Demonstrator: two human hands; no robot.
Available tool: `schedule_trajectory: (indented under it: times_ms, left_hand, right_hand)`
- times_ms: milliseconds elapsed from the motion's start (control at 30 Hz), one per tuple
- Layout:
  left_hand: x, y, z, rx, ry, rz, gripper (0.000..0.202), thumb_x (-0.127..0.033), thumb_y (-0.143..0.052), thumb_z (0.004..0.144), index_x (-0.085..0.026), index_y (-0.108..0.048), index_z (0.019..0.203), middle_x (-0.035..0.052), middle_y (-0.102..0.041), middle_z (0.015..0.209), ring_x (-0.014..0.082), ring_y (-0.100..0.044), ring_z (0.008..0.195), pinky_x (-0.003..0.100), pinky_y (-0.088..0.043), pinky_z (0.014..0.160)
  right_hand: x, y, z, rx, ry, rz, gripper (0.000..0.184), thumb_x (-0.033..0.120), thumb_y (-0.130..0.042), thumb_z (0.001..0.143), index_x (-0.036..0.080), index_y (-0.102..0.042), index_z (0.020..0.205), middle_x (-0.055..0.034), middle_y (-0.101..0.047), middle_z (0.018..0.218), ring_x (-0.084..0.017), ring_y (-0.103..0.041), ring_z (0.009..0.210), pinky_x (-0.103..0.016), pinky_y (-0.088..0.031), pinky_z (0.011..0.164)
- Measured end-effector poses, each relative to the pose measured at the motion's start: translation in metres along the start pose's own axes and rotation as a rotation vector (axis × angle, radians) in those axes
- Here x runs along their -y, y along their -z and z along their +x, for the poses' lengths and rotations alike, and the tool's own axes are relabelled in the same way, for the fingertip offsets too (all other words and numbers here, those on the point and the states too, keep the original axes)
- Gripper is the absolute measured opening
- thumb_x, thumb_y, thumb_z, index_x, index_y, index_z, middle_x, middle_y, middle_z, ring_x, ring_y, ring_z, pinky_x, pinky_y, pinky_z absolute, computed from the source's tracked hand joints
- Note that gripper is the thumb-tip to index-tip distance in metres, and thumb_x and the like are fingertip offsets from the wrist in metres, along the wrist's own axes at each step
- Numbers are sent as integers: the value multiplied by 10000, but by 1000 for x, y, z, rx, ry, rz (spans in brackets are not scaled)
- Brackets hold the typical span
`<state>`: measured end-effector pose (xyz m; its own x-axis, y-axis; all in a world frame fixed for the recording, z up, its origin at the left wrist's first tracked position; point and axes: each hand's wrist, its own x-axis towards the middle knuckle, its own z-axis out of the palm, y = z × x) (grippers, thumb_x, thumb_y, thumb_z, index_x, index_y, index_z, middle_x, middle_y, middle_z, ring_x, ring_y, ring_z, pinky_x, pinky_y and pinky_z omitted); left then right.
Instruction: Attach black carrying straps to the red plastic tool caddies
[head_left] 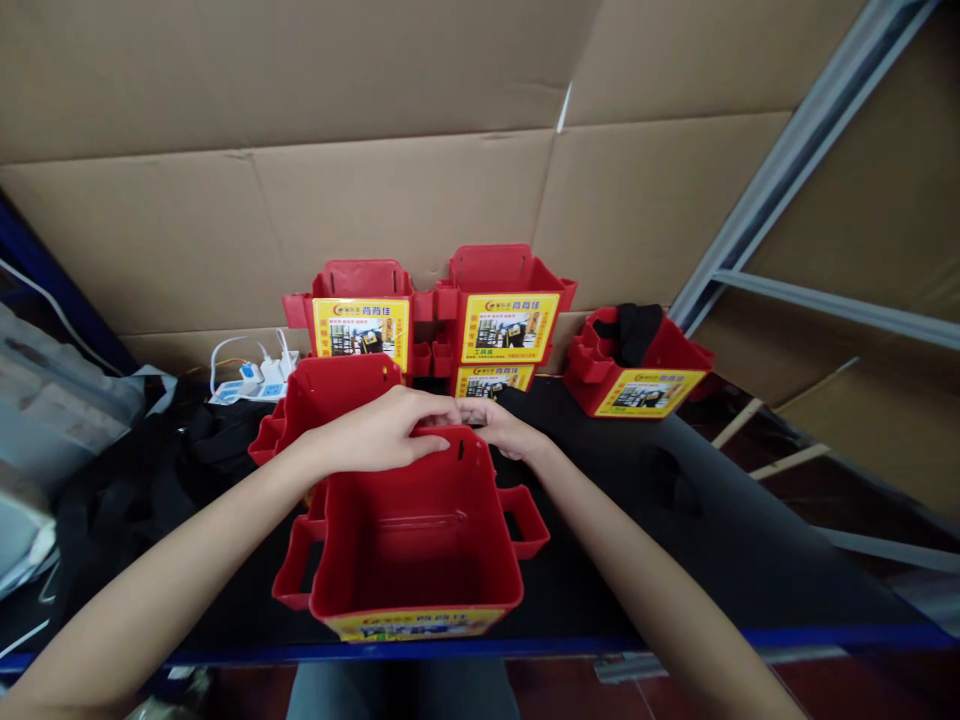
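A red plastic tool box (420, 560) with side loops and a yellow label stands at the table's front edge, its open top toward me. My left hand (394, 428) is closed over the raised back wall, thumb inside and fingers behind. From the right, my right hand (501, 424) reaches behind the same wall near its slot. Its fingers are bent and meet the left fingertips; whatever they pinch is hidden. Another red tool box (334, 385) is just behind on the left, partly covered by my left forearm.
At the back are a red box (361, 280) and stacked red boxes (491, 268). One box (637, 392) at right holds black webbing (636, 332). Black straps (191, 455) and a white power strip (259, 380) lie left. Cardboard (390, 215) lines the rear.
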<state>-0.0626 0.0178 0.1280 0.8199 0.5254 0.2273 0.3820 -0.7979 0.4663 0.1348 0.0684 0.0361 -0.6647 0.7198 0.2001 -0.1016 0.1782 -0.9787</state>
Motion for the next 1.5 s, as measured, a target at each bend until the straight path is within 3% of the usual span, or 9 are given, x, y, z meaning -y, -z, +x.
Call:
schedule_trajectory:
  times_ms: [200,367,567,733,833,1000,1200,1333,1500]
  left_hand:
    - [2,0,0,9,-14,3,136,-156,-501,783,-159,-573,898,4,-615,818,89,-531,699,216,-409,652]
    - [1,0,1,24,-13,8,139,-160,-497,787,-151,-568,906,10,-615,805,91,-527,684,223,-414,646]
    - [0,-1,-1,4,-98,43,312,-127,-498,788,-181,-512,1095,35,-607,990,112,-565,840,247,-448,745]
    - [0,-15,-4,-91,-248,602,349,-165,-411,858,-305,-499,1165,51,-529,1097,162,-537,905,288,-436,708]
    - [2,-26,-4,-236,-320,815,250,-220,-407,872,-252,-573,1057,54,-546,1022,169,-527,866,288,-407,661]
    - [0,-33,3,-241,-392,871,170,-204,-435,854,-173,-601,848,51,-549,976,169,-503,872,280,-383,642]
    - [-6,-36,13,-212,-312,879,242,-157,-369,878,-148,-607,837,63,-539,1058,179,-490,924,299,-382,715]
    - [-4,-28,13,-210,-316,782,254,-198,-364,892,-165,-609,832,52,-561,1027,183,-482,954,334,-370,791]
    - [-5,-19,2,-97,-502,566,230,-162,-364,896,-174,-591,862,5,-594,1067,139,-441,1101,320,-279,982]
  right_hand:
    - [3,7,-1,39,-16,-38,177,209,-700,637,108,-636,768,-13,-621,740,-109,-562,683,-218,-437,659]
    - [6,5,-5,72,-13,-61,141,177,-694,634,105,-634,739,-22,-619,803,-119,-571,768,-233,-433,727]
    - [18,5,1,123,0,-72,334,119,-696,590,129,-573,900,-1,-604,844,-101,-565,777,-245,-428,761]
    - [36,12,14,336,-28,-178,309,43,-627,563,121,-566,856,13,-594,837,-86,-544,745,-220,-431,728]
    - [38,13,15,379,-40,-219,237,62,-620,582,115,-569,808,15,-595,812,-91,-543,741,-230,-440,737]
    - [32,13,5,310,-19,-312,179,192,-666,629,106,-580,760,3,-585,757,-112,-536,721,-248,-456,689]
    - [46,7,-32,112,57,-254,417,248,-614,734,160,-488,1121,-59,-532,1106,-137,-501,1037,-297,-386,914]
    - [60,-14,-48,40,61,-440,390,207,-569,755,176,-472,1131,-57,-533,1108,-144,-501,1033,-306,-393,921]
    - [74,-50,-53,-115,66,-794,311,101,-491,712,170,-518,1014,-69,-561,1042,-182,-523,952,-339,-424,874]
